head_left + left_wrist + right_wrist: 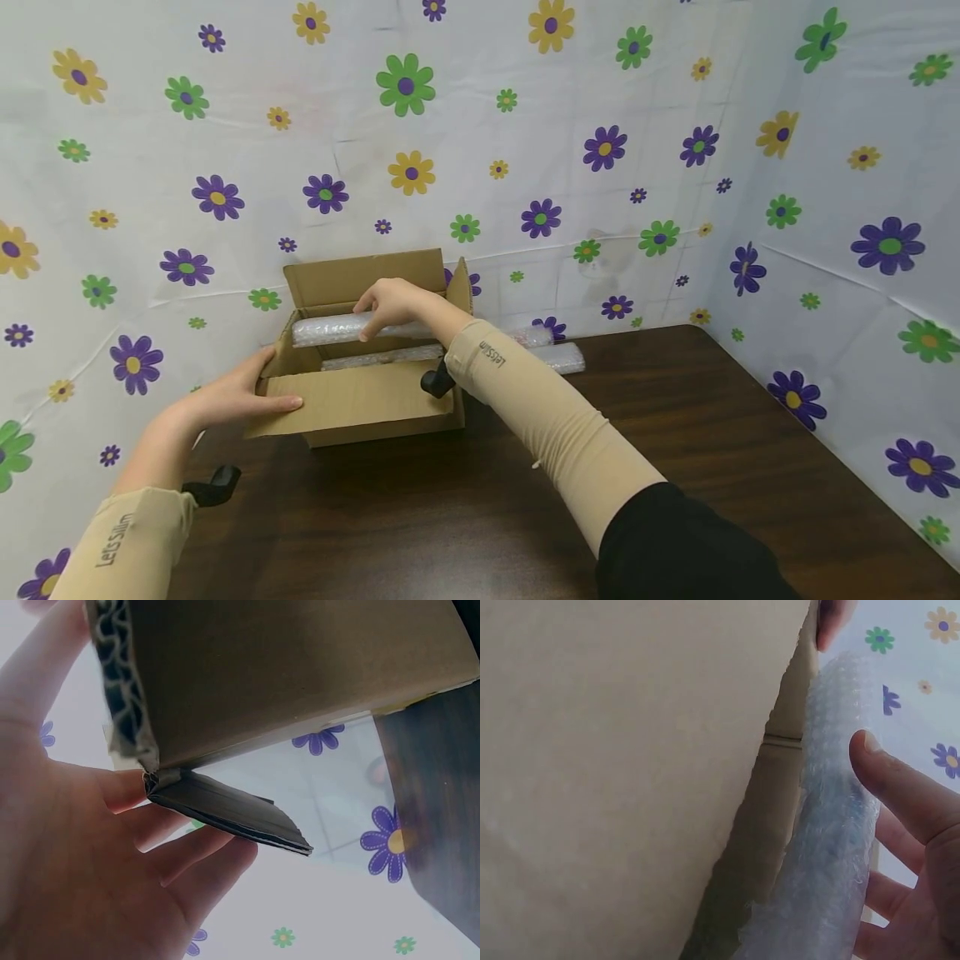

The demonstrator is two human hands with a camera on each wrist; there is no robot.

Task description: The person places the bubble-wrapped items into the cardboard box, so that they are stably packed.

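An open cardboard box [382, 400] stands on the table with its flaps spread. My left hand [232, 396] grips its left corner, the thumb lying over the front flap; in the left wrist view the fingers [202, 862] reach behind a side flap [232, 814]. My right hand [393, 307] holds a long bubble-wrapped package [326, 330] by its upper side, level with the box's opening. In the right wrist view the thumb lies along the bubble wrap [840, 765], with the other fingers on the far side. A second bubble-wrapped package [382, 358] lies inside, partly hidden by the front flap.
More bubble-wrapped packages [562, 358] lie on the dark wooden table [600, 467] to the right of the box, partly behind my right forearm. A flower-printed sheet [480, 150] hangs close behind the box and along the right side.
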